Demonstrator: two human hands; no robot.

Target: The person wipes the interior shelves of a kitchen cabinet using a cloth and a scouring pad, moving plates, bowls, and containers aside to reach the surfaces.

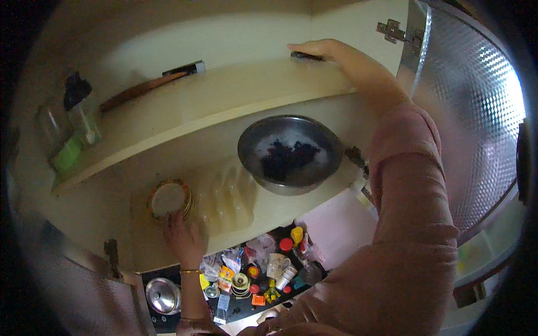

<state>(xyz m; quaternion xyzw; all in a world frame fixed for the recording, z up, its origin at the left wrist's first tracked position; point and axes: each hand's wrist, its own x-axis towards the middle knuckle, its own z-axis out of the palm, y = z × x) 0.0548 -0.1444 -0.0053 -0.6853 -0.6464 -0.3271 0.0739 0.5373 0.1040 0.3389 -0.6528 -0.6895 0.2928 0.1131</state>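
Observation:
My left hand is at the near rim of a stack of round dishes with patterned edges, on the lower cabinet shelf. Its fingers reach over that rim; the underside of the grip is hidden. Up on the upper shelf, my right hand lies over a small dark pad or cloth, mostly covered by the hand. A large metal bowl with dark patches inside stands on the lower shelf. Clear, glass-like items sit between the dishes and this bowl.
On the upper shelf's left are a long brown object, a dark-topped clear container and a green item. A textured cabinet door swings out at right. Below, jars and packets crowd a dark counter beside a metal-lidded pot.

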